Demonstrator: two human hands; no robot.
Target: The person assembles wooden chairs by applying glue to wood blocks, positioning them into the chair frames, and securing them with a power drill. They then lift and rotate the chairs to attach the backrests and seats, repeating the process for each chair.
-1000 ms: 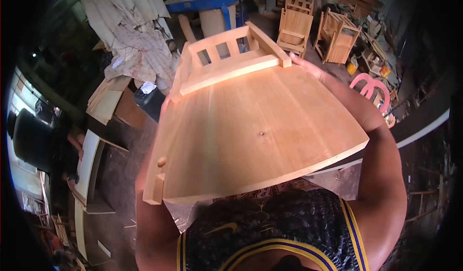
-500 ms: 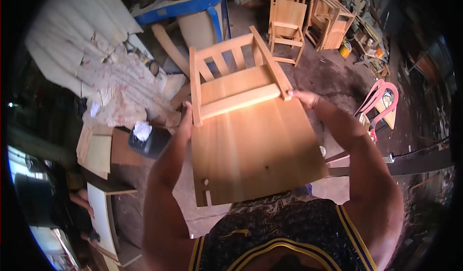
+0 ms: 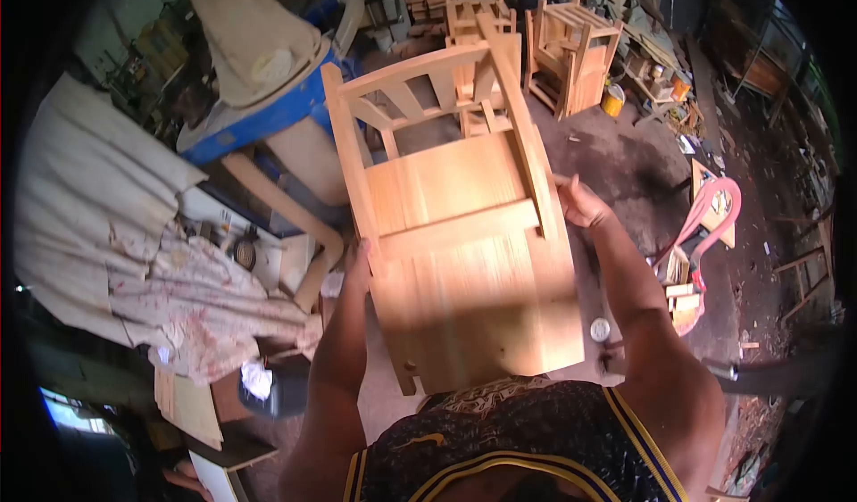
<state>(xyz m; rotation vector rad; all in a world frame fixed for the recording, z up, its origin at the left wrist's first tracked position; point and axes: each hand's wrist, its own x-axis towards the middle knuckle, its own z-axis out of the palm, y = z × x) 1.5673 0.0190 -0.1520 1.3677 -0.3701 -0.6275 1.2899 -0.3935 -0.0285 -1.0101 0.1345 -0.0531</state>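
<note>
A bare wooden chair [image 3: 460, 306] is held up in front of my chest, its broad flat panel nearest me and its slatted frame [image 3: 427, 91] pointing away. My left hand [image 3: 359, 270] grips the chair's left edge, just below the upright; its fingers are partly hidden. At the right edge my right hand [image 3: 585, 206] holds the side of the chair, thumb raised off the wood and fingertips partly behind it. A notch and a small hole show near the panel's lower left corner.
Other wooden chairs [image 3: 576, 56] stand on the floor ahead. A blue-edged machine [image 3: 259, 114] and a draped cloth [image 3: 98, 207] are at the left. Pink curved tubing [image 3: 714, 203] and a yellow can [image 3: 612, 100] lie to the right. Part of another person's arm [image 3: 183, 477] shows at lower left.
The chair has turned and tilted in my hands, so more of its right side shows. My right thumb has lifted off the wood. The whole view has shifted, bringing in more of the blue-edged machine.
</note>
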